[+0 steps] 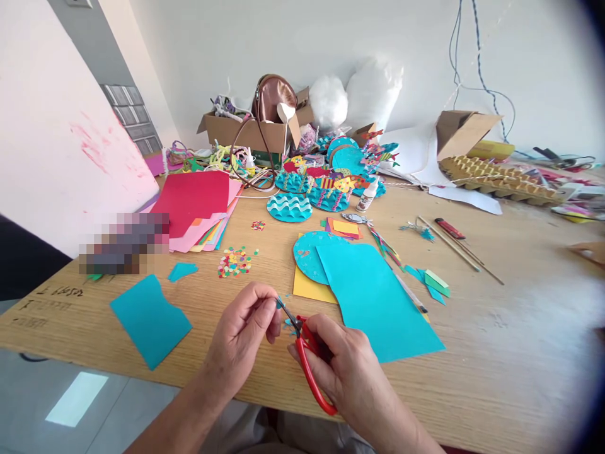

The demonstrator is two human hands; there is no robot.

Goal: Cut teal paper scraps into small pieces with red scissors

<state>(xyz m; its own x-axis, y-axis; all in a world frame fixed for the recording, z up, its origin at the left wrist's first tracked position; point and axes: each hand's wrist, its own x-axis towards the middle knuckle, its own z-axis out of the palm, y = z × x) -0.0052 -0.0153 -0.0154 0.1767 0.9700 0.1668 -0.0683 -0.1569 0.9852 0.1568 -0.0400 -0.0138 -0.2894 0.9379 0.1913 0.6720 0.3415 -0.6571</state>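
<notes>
My right hand (347, 359) is wrapped round the red handles of a pair of scissors (309, 372). Their dark blades point up and left, to the fingertips of my left hand (248, 321). That hand is closed in a pinch on a tiny blue paper piece (279, 304), mostly hidden by the fingers. Small blue scraps (289, 324) lie on the table below the blades. A large blue sheet (378, 302) lies to the right, partly over a round blue disc (312, 252) and a yellow sheet (307, 287). A cut blue sheet (150, 321) rests at the left.
Coloured dots (236, 261) lie in front of a stack of coloured paper (193, 202). Wavy blue discs (289, 208) and a glue bottle (367, 195) stand farther back. A red cutter (449, 228) and thin sticks (454, 246) lie right. A cardboard box (246, 133) is against the wall.
</notes>
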